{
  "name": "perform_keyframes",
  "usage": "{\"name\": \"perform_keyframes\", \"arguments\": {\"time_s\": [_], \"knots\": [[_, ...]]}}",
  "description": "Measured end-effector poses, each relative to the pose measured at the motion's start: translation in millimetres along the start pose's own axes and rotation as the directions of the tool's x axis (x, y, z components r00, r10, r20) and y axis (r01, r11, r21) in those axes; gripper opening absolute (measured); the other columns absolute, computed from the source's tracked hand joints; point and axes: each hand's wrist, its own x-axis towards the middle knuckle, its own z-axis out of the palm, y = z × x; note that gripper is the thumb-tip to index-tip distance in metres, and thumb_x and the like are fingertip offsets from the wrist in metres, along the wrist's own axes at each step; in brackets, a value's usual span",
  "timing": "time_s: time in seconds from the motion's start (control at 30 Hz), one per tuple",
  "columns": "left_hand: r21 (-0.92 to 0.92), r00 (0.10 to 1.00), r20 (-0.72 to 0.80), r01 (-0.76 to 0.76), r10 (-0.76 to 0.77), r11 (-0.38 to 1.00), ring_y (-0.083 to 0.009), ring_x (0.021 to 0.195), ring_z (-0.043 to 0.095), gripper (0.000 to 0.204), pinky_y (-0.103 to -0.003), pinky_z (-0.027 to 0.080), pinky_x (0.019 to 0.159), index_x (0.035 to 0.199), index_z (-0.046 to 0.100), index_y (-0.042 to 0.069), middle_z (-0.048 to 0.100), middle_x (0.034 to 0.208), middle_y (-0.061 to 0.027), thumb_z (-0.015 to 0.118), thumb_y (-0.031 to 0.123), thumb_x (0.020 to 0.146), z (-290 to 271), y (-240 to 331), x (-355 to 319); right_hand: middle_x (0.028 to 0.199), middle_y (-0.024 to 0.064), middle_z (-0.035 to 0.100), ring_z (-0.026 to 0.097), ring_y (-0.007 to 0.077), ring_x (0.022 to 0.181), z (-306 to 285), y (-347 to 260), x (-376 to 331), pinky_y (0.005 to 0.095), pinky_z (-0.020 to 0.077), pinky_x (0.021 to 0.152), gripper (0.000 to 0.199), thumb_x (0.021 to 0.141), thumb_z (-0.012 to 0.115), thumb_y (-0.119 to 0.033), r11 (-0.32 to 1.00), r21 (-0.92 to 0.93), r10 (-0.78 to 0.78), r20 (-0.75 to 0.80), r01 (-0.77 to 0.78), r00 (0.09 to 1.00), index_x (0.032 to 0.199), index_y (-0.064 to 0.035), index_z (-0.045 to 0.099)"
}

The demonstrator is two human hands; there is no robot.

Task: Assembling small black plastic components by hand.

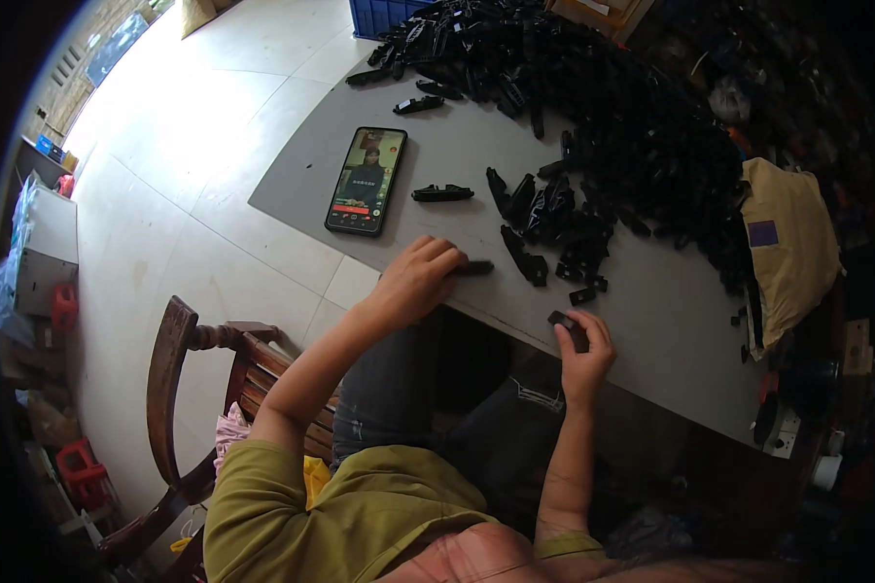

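Observation:
My left hand point(423, 277) is closed at the table's near edge, its fingers on a long black plastic part point(475, 267) whose right end sticks out past them. To the right, my right hand point(588, 348) pinches a small dark block-like piece point(561, 319) between thumb and fingers, over the same edge. Between and beyond the hands lies a loose group of black plastic parts point(551, 209). One of them, a curved part point(524, 257), points toward my right hand. A single slim black part point(443, 193) rests apart, beyond my left hand.
A phone point(367, 182) with a lit screen lies on the grey table point(297, 185). A large heap of black parts point(642, 126) covers the far and right side. A beige sack point(792, 253) stands at the right, a blue crate point(379, 17) behind. A wooden chair point(170, 389) is at left.

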Motion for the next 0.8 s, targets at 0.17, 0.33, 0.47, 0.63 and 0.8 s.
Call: {"name": "perform_keyframes", "arguments": {"time_s": [0.17, 0.33, 0.47, 0.63, 0.8], "knots": [[-0.299, 0.987, 0.132, -0.047, 0.090, 0.953, -0.0327, 0.098, 0.055, 0.030, -0.040, 0.047, 0.086, 0.104, 0.058, 0.004, 0.058, 0.099, -0.0127, 0.067, 0.004, 0.075, 17, 20, 5, 0.090, 0.0111, 0.063, 0.062, 0.0257, 0.083, 0, -7, -4, 0.0334, 0.0494, 0.074, 0.025, 0.073, 0.074, -0.002, 0.988, -0.154, 0.035, 0.038, -0.029, 0.999, 0.096, 0.0004, 0.066], [-0.398, 0.964, 0.206, -0.076, 0.170, 0.914, -0.0332, 0.098, 0.055, 0.025, -0.040, 0.046, 0.086, 0.097, 0.060, 0.003, 0.059, 0.096, -0.0126, 0.068, 0.003, 0.074, 27, 23, 13, 0.090, 0.0102, 0.062, 0.062, 0.0243, 0.081, 18, -27, 4, 0.0325, 0.0491, 0.071, 0.029, 0.073, 0.074, -0.001, 0.996, -0.001, -0.084, 0.208, 0.086, 0.975, 0.100, 0.0000, 0.065], [-0.442, 0.972, 0.187, -0.044, 0.140, 0.896, -0.0333, 0.097, 0.056, 0.023, -0.040, 0.047, 0.085, 0.094, 0.061, 0.001, 0.060, 0.095, -0.0129, 0.068, 0.002, 0.073, 27, 20, 14, 0.087, 0.0113, 0.061, 0.062, 0.0233, 0.078, 2, -15, 9, 0.0312, 0.0488, 0.067, 0.029, 0.068, 0.076, 0.002, 1.000, -0.009, -0.013, 0.312, 0.017, 0.950, 0.096, 0.0010, 0.067], [-0.544, 0.950, 0.218, -0.074, 0.226, 0.836, -0.0314, 0.096, 0.059, 0.023, -0.038, 0.049, 0.083, 0.094, 0.064, 0.001, 0.062, 0.099, -0.0119, 0.070, 0.000, 0.072, 31, 20, 18, 0.085, 0.0104, 0.061, 0.061, 0.0220, 0.074, 12, -16, 17, 0.0302, 0.0480, 0.064, 0.030, 0.063, 0.079, 0.001, 0.989, 0.104, -0.131, 0.335, 0.101, 0.933, 0.091, 0.0013, 0.069], [-0.481, 0.951, 0.209, -0.101, 0.226, 0.871, -0.0315, 0.095, 0.059, 0.024, -0.038, 0.049, 0.083, 0.097, 0.064, 0.002, 0.062, 0.099, -0.0126, 0.069, 0.003, 0.074, 25, 22, 19, 0.084, 0.0077, 0.059, 0.058, 0.0187, 0.069, 16, -15, 12, 0.0295, 0.0469, 0.060, 0.025, 0.067, 0.078, 0.000, 0.977, 0.171, -0.173, 0.271, 0.130, 0.947, 0.090, 0.0006, 0.069]]}}
